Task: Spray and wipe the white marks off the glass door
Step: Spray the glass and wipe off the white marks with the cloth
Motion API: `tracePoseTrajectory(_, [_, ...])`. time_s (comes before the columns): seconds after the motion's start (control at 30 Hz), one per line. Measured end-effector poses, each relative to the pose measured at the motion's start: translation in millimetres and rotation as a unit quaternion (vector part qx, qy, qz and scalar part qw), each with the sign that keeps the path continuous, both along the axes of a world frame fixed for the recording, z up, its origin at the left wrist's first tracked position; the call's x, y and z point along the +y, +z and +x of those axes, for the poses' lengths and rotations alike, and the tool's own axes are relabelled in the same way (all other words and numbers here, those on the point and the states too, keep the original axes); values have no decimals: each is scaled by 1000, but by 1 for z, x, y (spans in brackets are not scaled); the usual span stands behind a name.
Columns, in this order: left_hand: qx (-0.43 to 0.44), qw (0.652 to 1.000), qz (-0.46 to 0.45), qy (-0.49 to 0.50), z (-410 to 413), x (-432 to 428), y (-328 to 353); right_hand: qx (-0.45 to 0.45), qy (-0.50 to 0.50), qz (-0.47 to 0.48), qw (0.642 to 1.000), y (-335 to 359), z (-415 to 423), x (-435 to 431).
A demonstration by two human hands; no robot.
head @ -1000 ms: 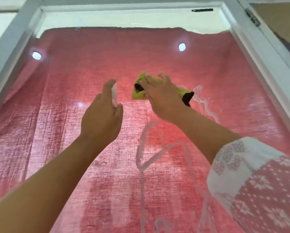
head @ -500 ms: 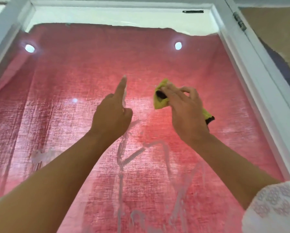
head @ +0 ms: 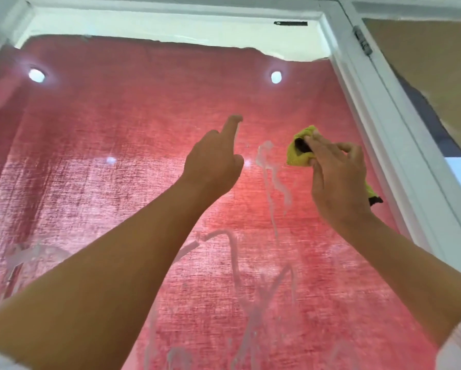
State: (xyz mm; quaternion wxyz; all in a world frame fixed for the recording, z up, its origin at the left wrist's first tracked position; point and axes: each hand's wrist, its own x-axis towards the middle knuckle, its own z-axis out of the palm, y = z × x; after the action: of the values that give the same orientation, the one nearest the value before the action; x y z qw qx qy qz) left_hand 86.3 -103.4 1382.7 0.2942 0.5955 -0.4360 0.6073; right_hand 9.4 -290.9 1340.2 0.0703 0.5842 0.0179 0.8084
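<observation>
Facing the glass door [head: 96,134] up close and viewing it against a red curtain [head: 170,84] hanging behind, probably making pale smears easier to pick out. Running beside a white frame [head: 384,116] along the right edge.

Working, by the look of it, from the top edge downward: seeing mostly clean glass up high, and finding white marks [head: 270,169] trailing as a wet drip in the upper right and crowding as loops and streaks [head: 253,311] toward the bottom edge.

Raising the left hand [head: 213,161] near the door's middle, pointing the index finger [head: 230,126] straight up and curling the rest in. Being unable to tell about anything held inside, with the palm side turned away.

Gripping a bunched yellow cloth [head: 298,153] in the right hand [head: 336,177] and pressing it to the glass just right of the drip, close to the right edge. Likely lining up a sweep across that run, catching it before any further sliding.
</observation>
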Motion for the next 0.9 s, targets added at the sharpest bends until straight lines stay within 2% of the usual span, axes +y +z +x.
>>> tracePoseTrajectory(0.13, [-1,1000,27,6,-6,-4,4,-6,13,46,999,7,-6,-7])
tracePoseTrajectory(0.33, [-4,1000,-9,-14,1,10,-7,4,69,100,993,23,1,2])
tracePoseTrajectory(0.4, [-9,1000,-17,-8,3,19,-8,11,77,91,993,32,5,15])
tracePoseTrajectory(0.47, [-7,1000,-25,-16,6,27,-11,44,82,36,995,29,13,33])
tracePoseTrajectory(0.53, [2,999,-45,-29,10,36,-15,72,25,-56,996,15,23,40])
tracePoseTrajectory(0.6, [7,997,-66,-38,15,43,-21,64,-58,-78,993,4,28,29])
tracePoseTrajectory(0.73, [2,995,-90,-54,24,55,-32,36,-66,136,988,31,22,14])
tracePoseTrajectory(0.8, [9,993,-92,-68,29,57,-36,51,-80,174,980,47,23,25])
tracePoseTrajectory(0.83, [13,993,-94,-74,30,57,-39,64,-95,155,981,49,25,33])
tracePoseTrajectory(0.9, [19,991,-101,-82,35,59,-42,100,-117,53,987,45,33,43])
